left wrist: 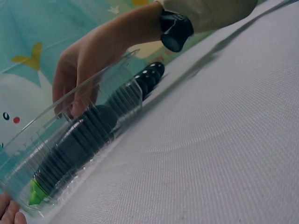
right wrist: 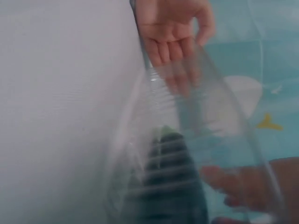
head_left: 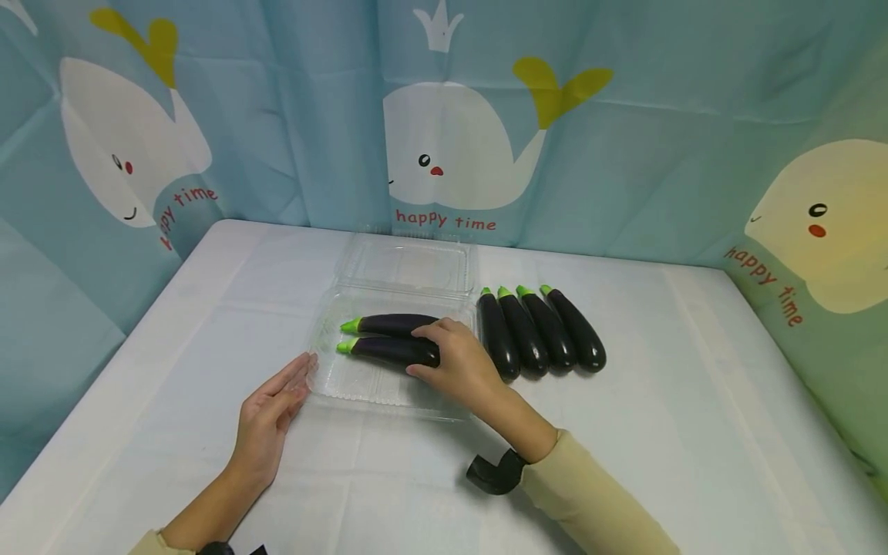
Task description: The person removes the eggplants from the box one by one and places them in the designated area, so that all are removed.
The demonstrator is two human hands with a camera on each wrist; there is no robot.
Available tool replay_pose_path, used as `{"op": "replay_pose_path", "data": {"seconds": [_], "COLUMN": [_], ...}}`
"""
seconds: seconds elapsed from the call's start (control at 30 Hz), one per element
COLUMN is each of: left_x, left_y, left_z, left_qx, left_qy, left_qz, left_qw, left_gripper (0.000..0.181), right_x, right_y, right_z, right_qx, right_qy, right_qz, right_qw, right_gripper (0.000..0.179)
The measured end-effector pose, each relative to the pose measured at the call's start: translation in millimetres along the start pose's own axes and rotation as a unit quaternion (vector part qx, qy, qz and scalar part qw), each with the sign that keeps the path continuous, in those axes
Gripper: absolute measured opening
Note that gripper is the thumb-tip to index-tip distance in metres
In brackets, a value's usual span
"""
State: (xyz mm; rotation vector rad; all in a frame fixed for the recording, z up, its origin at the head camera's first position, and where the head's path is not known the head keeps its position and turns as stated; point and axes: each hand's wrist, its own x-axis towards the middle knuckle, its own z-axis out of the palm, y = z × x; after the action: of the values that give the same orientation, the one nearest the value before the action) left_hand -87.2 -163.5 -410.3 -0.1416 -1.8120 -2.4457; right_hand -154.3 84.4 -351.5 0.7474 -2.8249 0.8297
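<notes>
A clear plastic clamshell box (head_left: 375, 391) lies unfolded, its lid (head_left: 409, 266) flat towards the back. Two dark eggplants with green stems lie side by side in the base: a far eggplant (head_left: 388, 324) and a near eggplant (head_left: 388, 351), stems pointing left. My right hand (head_left: 461, 362) reaches in from the right and holds the near eggplant by its thick end, thumb on the near side and fingers on the far side. With straight fingers, my left hand (head_left: 274, 412) touches the box's left wall. The left wrist view shows the right hand (left wrist: 81, 74) behind the transparent wall.
Several more eggplants (head_left: 544, 331) lie in a row just right of the box, stems towards the back. A white cloth (head_left: 666, 432) covers the table. Behind it hangs a blue curtain (head_left: 333, 139) with whale prints. The right wrist view is blurred.
</notes>
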Motion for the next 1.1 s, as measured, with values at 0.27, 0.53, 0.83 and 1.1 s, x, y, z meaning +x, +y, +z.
{"op": "replay_pose_path", "data": {"seconds": [0.27, 0.53, 0.83, 1.1], "left_x": [-0.1, 0.1, 0.1, -1.0], "left_y": [-0.2, -0.8, -1.1, -0.5], "left_z": [1.0, 1.3, 0.9, 0.1], "left_qx": [-0.004, -0.008, -0.005, -0.001], "left_qy": [0.000, 0.001, -0.003, -0.002], "left_qz": [-0.001, 0.003, -0.004, -0.003], "left_qw": [1.0000, 1.0000, 1.0000, 1.0000], "left_gripper": [0.044, 0.044, 0.045, 0.044], "right_x": [2.0, 2.6, 1.5, -1.2], "right_y": [0.5, 0.7, -0.6, -6.4], "right_z": [8.8, 15.3, 12.8, -4.0], "right_qx": [-0.023, -0.060, -0.075, -0.045], "right_qy": [0.013, 0.016, 0.017, 0.035], "right_qz": [-0.012, -0.027, -0.029, -0.010], "right_qw": [0.9996, 0.9977, 0.9966, 0.9983], "right_gripper": [0.040, 0.042, 0.043, 0.045]}}
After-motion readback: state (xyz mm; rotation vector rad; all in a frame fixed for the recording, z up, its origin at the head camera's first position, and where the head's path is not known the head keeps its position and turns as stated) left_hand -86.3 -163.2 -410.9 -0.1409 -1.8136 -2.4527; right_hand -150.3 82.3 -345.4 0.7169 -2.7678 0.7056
